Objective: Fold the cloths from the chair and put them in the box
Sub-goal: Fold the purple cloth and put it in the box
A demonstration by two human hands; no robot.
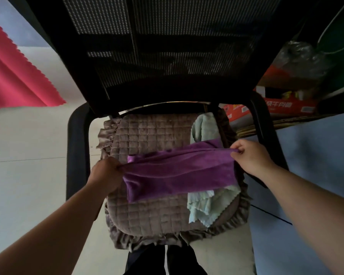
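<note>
A black mesh-backed office chair [167, 56] fills the view from twelve o'clock down to centre, its seat covered by a brown quilted cushion with a ruffled edge [151, 211]. Across that cushion, stretched from nine to three o'clock, hangs a purple terry cloth [179, 171], doubled along its top edge. A pale green scalloped cloth [205, 205] lies beneath it at four o'clock. The left hand [105, 173] pinches one end, the right hand [250, 155] the other (each grip is closed tight on fabric). If either pinch slackens, the layers would probably slide out of line and spoil the fold. No box is clearly identifiable.
</note>
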